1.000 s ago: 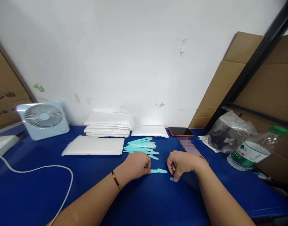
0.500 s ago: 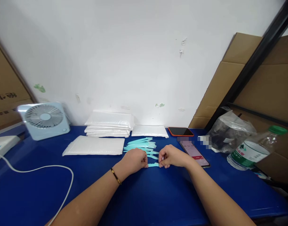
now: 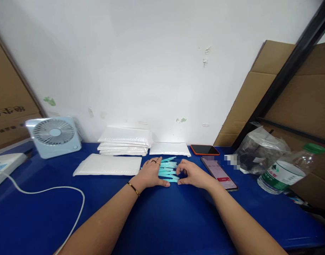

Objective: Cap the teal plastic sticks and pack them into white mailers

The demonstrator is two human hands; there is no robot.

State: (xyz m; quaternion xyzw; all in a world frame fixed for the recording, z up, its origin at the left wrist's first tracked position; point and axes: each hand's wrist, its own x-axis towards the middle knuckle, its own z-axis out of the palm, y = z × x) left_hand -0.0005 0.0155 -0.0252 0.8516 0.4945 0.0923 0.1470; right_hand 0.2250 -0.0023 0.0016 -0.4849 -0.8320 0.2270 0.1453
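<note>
Several slim turquoise plastic pieces (image 3: 167,169), shaped like eyebrow razors, lie roughly side by side in a loose pile on the blue table (image 3: 167,219). Over their left ends my left hand (image 3: 151,173) lies with fingers stretched out and the thumb apart at the near edge. My right hand (image 3: 192,173) is at their right ends, its fingers curved and its thumb spread away from them. Both hands touch or nearly touch the pile and grip no single piece. The left hand hides part of the pieces.
A white padded mailer (image 3: 108,165) lies left of the pile, with stacked mailers (image 3: 124,138) and another mailer (image 3: 170,148) behind. Two phones (image 3: 205,149), a bottle (image 3: 281,173) and a plastic bag (image 3: 260,148) are on the right. A fan (image 3: 55,136) and white cable (image 3: 81,202) are on the left.
Both hands have let go of the nearest turquoise piece, which lies with the others. The left fingers have spread forward over the pile, and the right hand has opened its pinch.
</note>
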